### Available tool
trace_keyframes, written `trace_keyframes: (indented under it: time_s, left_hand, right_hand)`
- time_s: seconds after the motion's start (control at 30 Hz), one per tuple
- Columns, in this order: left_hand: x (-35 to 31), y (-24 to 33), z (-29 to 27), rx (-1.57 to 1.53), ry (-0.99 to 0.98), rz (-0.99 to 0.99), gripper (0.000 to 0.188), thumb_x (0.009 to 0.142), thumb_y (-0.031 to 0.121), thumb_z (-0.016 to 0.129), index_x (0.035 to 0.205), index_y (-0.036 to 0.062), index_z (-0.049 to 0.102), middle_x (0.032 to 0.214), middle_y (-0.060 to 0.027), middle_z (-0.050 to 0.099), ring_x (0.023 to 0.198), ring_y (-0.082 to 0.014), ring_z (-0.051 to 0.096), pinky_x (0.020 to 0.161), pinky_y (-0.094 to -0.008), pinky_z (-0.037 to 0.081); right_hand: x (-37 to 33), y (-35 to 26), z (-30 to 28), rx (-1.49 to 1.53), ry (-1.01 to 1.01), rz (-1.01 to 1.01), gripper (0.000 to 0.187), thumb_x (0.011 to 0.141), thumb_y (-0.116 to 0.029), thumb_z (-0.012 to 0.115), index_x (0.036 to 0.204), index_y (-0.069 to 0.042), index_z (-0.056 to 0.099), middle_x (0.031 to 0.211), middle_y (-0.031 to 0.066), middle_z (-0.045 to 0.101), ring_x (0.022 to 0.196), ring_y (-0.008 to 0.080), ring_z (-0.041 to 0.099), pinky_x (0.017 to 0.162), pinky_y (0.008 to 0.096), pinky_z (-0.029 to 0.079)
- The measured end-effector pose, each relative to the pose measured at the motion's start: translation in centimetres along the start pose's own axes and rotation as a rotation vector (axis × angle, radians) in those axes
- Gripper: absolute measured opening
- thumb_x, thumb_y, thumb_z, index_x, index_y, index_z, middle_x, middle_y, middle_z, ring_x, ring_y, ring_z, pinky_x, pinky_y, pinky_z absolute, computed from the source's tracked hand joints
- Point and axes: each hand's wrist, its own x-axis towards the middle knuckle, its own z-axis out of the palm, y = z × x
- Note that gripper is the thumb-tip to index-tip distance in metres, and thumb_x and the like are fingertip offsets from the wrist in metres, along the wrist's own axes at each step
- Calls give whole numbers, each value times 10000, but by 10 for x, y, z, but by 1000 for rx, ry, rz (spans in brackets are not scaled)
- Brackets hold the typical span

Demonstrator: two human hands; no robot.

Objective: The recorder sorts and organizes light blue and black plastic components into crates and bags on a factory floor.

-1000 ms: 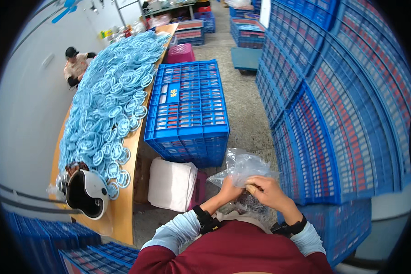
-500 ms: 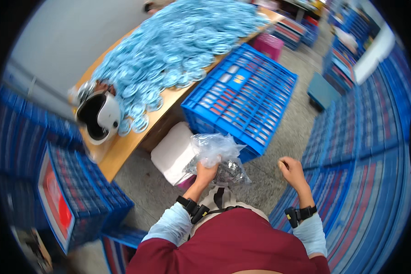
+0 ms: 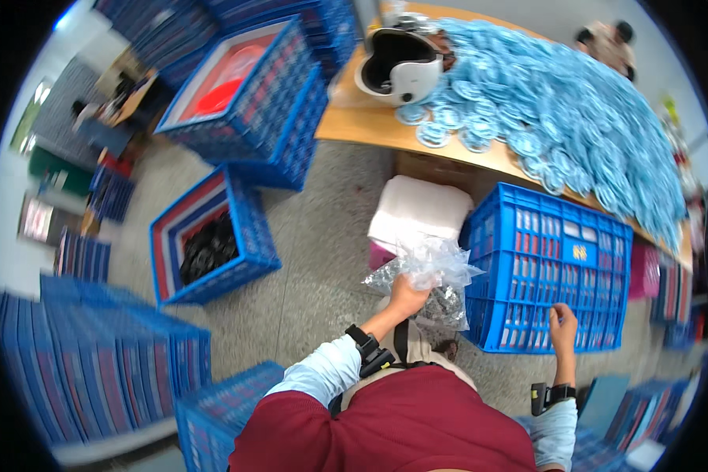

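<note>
My left hand [image 3: 409, 296] is closed around the gathered neck of a clear plastic bag [image 3: 442, 267]. Small dark, silvery pieces [image 3: 445, 305] show in its lower part, too small to name. The bag hangs in front of a stool with a white padded cover [image 3: 418, 211], beside a large blue slatted crate [image 3: 492, 271]. Over the crate's near right part, my right hand [image 3: 562, 326] is held up with fingers curled in and nothing visible in them. Both wrists wear black strapped devices.
A wooden table [image 3: 354, 126] carries a heap of light-blue coiled pieces [image 3: 558, 94] and a white helmet [image 3: 417, 81]. On the left stand a blue crate [image 3: 256, 236] holding black plastic, stacked crates with a red item [image 3: 222, 96], and more stacks [image 3: 94, 354]. Another person [image 3: 610, 47] is beyond the table.
My view has swung left, so the table and slatted crate sit farther right and the left-hand crates have come in. The bag stays in my left hand; my right hand remains curled.
</note>
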Motion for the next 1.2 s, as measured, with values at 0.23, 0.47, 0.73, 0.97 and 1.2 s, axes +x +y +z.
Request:
trace_keyframes:
  time_s: [0.23,0.47,0.73,0.97,1.2]
  left_hand:
    - [-90,-11,7,-21,515,-153,197,732,171,595,841,8,615,760,-106,627,708,-181,599,620,-313,455]
    - [-160,-33,-14,-72,565,-435,237,754,114,597,946,-17,552,893,-89,586,827,-156,538,741,-280,414]
    - [-127,-43,-54,-62,623,-463,269,763,96,588,989,-31,518,953,-90,558,865,-161,518,769,-279,397]
    - [-62,-51,-98,-28,436,-432,328,766,136,597,1034,-29,503,1008,-94,546,908,-168,505,800,-276,376]
    - [6,-45,-76,-13,184,-382,311,768,119,592,1030,-27,509,1006,-96,547,906,-165,505,800,-272,376]
  right_hand:
    - [169,3,28,-349,100,-513,601,681,-264,632,1135,46,387,1144,243,418,1067,368,397,903,403,326]
    - [266,-31,84,-387,4,-493,593,669,-473,580,967,29,476,955,204,527,904,332,500,767,391,395]
    - [268,-53,61,-431,-288,-249,773,557,-661,559,913,25,578,913,213,575,880,329,545,762,380,423]
    - [146,-45,9,-374,-535,-364,610,590,-634,558,632,-27,598,601,187,550,617,337,551,556,404,431]
    - [26,-34,-18,-349,-550,-388,555,648,-586,540,571,-36,534,515,145,506,497,323,516,458,394,403]
